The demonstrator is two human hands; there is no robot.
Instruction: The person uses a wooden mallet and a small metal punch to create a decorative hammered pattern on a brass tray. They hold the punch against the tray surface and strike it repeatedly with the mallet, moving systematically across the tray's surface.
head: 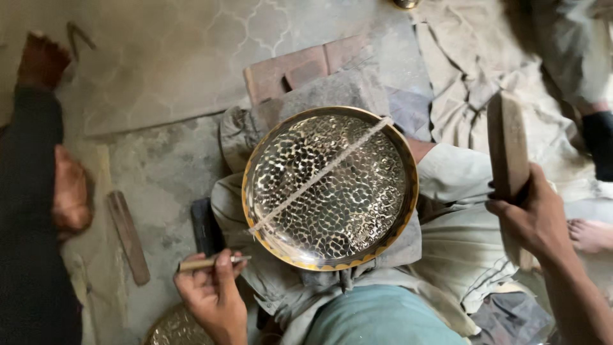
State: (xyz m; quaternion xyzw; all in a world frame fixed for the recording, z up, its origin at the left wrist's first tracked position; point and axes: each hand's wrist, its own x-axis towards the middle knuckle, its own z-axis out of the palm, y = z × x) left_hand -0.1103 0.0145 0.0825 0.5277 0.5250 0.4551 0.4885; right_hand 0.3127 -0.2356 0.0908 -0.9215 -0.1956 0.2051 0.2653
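A round hammered brass plate (383, 137) with a dimpled surface rests on grey cloth over my lap, a thin pale stick (322, 174) lying diagonally across it. My left hand (214, 297) grips a slim rod-like tool (211, 262) just below the plate's lower-left rim, its tip pointing right. Raised to the right of the plate, my right hand (536, 220) is closed around a flat wooden mallet (507, 153) held upright.
Another person's legs and bare feet (67, 195) lie along the left. A wooden strip (128, 236) and a dark flat bar (205, 225) lie on the concrete floor. Bricks (300, 67) sit behind the plate. Crumpled cloth (472, 57) and a bare foot (590, 235) are at right. Another brass piece (175, 329) shows at the bottom.
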